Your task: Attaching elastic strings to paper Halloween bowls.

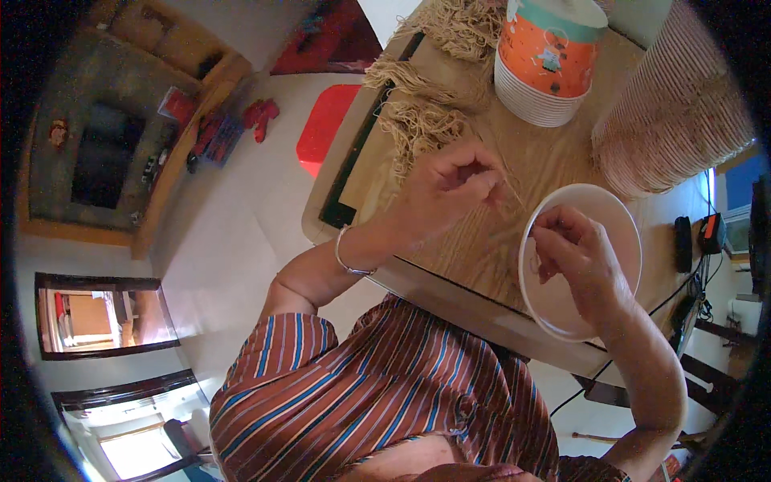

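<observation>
A white paper bucket (pixel 629 241) stands with its open mouth toward me at the table's near right edge. My right hand (pixel 574 253) is at its mouth, thumb and fingers pinched together; a faint thin loop of string hangs below the fingertips. To the left, above the table, my left hand (pixel 462 185) is closed in a pinch, with a thin tan strand at its fingertips. The strand's ends cannot be made out. Just beyond that hand lie loose bundles of tan string (pixel 422 128).
An orange and teal printed stack of paper buckets (pixel 550 60) stands at the back of the wooden table (pixel 474 249). A tall leaning stack of nested buckets (pixel 675 112) is at the right, near black cables (pixel 707 297). Beyond the left edge is a red stool (pixel 328 128).
</observation>
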Tool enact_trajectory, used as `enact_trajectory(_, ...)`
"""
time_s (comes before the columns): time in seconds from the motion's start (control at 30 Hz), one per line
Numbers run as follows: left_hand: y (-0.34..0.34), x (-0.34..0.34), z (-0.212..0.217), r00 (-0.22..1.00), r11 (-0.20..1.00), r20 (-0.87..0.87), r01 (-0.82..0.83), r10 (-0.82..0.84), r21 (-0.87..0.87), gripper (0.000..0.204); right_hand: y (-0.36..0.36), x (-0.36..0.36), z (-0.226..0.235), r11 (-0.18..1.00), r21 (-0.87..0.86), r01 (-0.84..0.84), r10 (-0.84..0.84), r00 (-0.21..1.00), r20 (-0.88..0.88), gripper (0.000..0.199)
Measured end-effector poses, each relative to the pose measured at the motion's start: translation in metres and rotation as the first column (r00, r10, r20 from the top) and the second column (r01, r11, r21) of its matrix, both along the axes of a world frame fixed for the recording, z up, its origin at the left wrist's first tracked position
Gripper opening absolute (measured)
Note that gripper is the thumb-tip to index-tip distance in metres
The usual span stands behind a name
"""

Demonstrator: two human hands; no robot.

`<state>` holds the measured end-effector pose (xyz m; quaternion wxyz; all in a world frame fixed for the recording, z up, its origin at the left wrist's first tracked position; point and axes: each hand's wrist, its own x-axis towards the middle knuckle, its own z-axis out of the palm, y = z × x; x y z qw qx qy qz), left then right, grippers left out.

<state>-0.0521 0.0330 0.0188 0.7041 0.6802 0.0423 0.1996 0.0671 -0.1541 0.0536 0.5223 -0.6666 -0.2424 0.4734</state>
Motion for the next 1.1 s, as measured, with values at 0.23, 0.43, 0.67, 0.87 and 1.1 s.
enact_trajectory(0.23, -0.008, 0.029, 0.019, 0.938, 0.794, 0.304, -0.054, -0.168, 0.605, 0.011, 0.005, 0.003, -0.007, 0.999, 0.036, 0.001, -0.002, 1.0, 0.013, 0.011)
enact_trajectory(0.43, -0.001, 0.049, 0.019, 0.95, 0.631, 0.194, 0.004, -0.243, 0.776, 0.013, 0.003, 0.004, -0.011, 0.999, 0.024, 0.03, -0.032, 0.996, 0.077, 0.013)
enact_trajectory(0.67, 0.006, 0.071, 0.021, 0.931, 0.662, -0.014, 0.271, -0.366, 0.699, 0.014, -0.005, -0.005, -0.008, 0.999, 0.019, -0.039, -0.001, 0.414, 0.91, 0.018)
enact_trajectory(0.87, 0.013, 0.094, 0.02, 0.873, 0.558, 0.098, 0.215, -0.477, 0.801, 0.018, -0.004, 0.007, -0.016, 0.99, -0.091, -0.11, 0.09, -0.015, 0.996, 0.042)
enact_trajectory(1.1, 0.01, 0.091, 0.038, 0.844, 0.513, -0.129, 0.43, -0.52, 0.743, 0.022, -0.004, 0.001, -0.008, 0.969, -0.235, -0.075, 0.207, -0.265, 0.942, 0.045)
